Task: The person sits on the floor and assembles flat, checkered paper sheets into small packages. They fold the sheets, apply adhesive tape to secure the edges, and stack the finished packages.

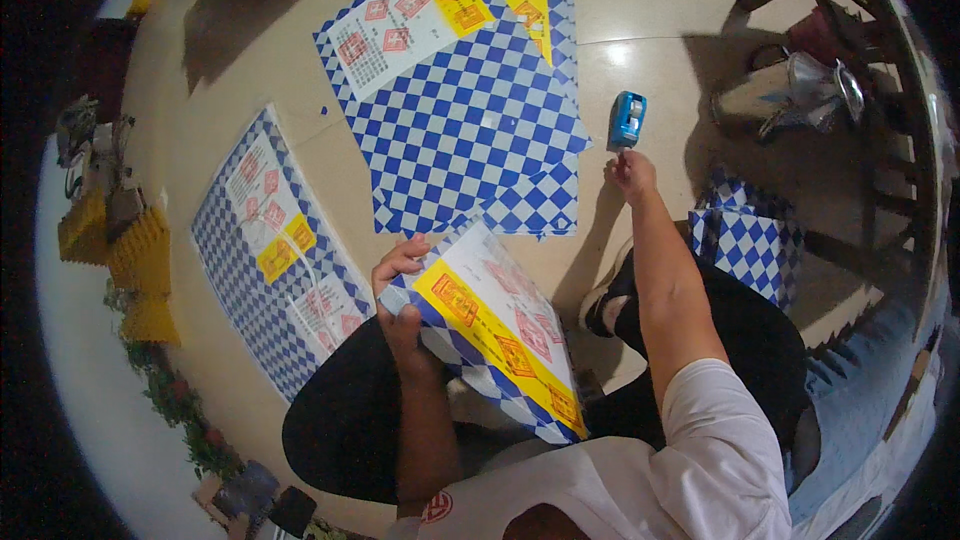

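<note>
Presently, the left hand [402, 285] is clamped on a flat, blue-and-white checkered packet [505, 325] with yellow band, above the lap [345, 430]. The right hand [630, 170] is at a blue plastic tape dispenser [628, 118] on the beige floor [640, 0]; its grip I cannot tell.

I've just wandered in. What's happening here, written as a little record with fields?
Place: a pale tiled floor, a person sitting low over it
Left hand: gripping one end of a checkered packet with a yellow band
Right hand: reaching forward, fingers at the near end of a blue tape dispenser
Straight ahead: overlapping blue-and-white checkered sheets
Left side: another checkered sheet
Right side: folded checkered pieces
Unclear: whether tape is between the right fingers
</note>
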